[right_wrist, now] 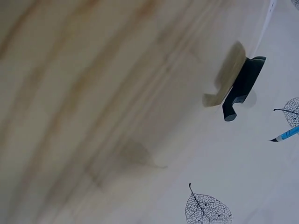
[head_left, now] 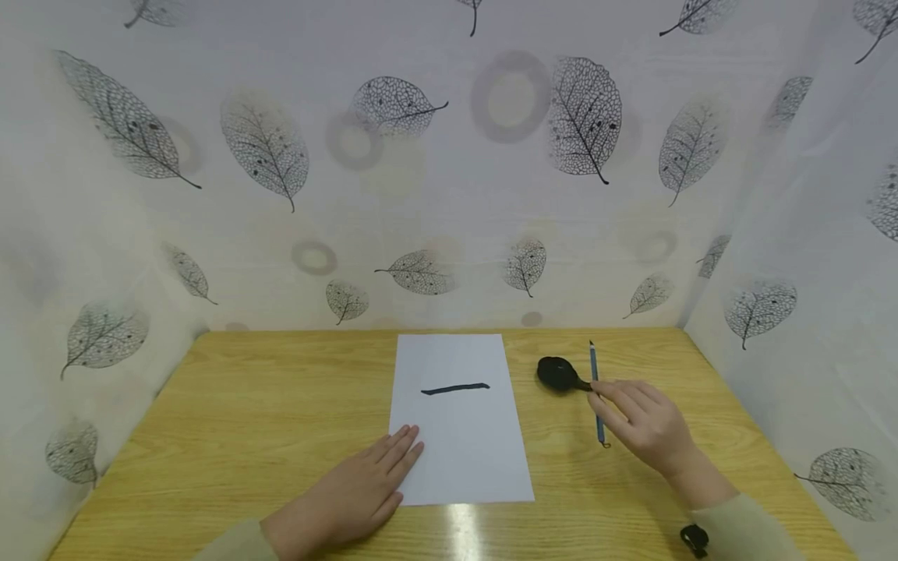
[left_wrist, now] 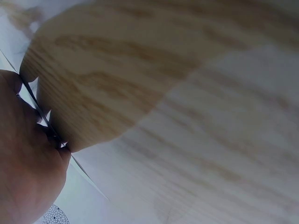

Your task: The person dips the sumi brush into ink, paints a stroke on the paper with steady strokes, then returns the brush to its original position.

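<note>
My left hand point(head_left: 354, 491) lies with straight fingers on the lower left edge of a white sheet of paper point(head_left: 470, 452). The left wrist view shows part of this hand point(left_wrist: 32, 163) at the paper's edge. A single black stroke point(head_left: 456, 389) crosses the upper half of the sheet. To the right, my right hand point(head_left: 645, 421) pinches a blue ink brush point(head_left: 593, 362), its dark tip pointing away from me. Beside those fingers sits a black ink dish point(head_left: 556, 374) with a short handle. In the right wrist view the dish point(right_wrist: 245, 79) and brush point(right_wrist: 287, 134) appear apart; the hand is out of sight.
A glossy wood-grain table point(head_left: 281, 389) carries everything. White curtains with a leaf print point(head_left: 449, 195) enclose its back and sides. A small black device point(head_left: 694, 538) sits at the right wrist by the sleeve.
</note>
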The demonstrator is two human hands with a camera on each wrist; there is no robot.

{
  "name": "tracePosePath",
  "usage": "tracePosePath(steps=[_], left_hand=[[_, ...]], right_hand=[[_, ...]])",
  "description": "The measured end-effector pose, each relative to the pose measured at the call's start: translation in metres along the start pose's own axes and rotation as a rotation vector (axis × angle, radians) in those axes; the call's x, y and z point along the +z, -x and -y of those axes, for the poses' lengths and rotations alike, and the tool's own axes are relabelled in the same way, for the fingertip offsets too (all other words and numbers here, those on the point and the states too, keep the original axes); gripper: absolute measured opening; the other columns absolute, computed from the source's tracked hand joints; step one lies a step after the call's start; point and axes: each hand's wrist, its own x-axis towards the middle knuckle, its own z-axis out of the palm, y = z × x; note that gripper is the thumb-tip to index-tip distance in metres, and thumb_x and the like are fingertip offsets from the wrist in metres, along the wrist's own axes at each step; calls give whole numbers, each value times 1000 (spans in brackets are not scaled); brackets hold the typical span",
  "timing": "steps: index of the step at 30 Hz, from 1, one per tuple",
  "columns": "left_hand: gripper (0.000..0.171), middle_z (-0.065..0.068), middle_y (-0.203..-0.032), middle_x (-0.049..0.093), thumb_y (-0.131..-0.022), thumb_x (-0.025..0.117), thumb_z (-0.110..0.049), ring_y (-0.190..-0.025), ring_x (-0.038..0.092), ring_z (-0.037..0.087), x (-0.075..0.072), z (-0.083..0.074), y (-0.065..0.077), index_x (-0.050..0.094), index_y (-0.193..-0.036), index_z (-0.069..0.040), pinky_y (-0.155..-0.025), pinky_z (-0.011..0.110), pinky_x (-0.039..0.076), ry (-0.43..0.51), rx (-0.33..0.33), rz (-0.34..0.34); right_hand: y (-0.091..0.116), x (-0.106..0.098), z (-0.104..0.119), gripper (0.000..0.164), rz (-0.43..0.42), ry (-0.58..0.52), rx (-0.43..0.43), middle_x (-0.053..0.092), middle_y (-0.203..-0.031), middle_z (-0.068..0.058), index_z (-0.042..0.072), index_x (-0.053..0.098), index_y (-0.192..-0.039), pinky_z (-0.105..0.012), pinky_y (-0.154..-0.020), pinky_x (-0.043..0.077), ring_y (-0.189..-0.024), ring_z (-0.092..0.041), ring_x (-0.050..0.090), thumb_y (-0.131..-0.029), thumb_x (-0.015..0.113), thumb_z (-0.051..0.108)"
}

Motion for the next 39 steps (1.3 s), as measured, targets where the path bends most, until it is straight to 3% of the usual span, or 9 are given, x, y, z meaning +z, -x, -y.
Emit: tracePosePath(steps=[25,39], left_hand=[[61,13,-176,27,-113,41,-37,-163,31,28,2,0,0,35,-166,-6,-130,42,36,16,-2,-1],[61,14,-176,28,-113,42,-37,-162,32,28,2,1,0,36,-165,-6,-129,42,37,8,-1,-17]], right_hand=[[23,-2,-4,35,133,-42,-166,80,-89,-17,-2,75,-93,-37,-59,63,-68,-27,74,-107,45,-13],[43,0,-4,43,272,-14,-227,81,-94,-13,3,77,-99,-33,-68,65,-76,-22,76,-110,38,-10]])
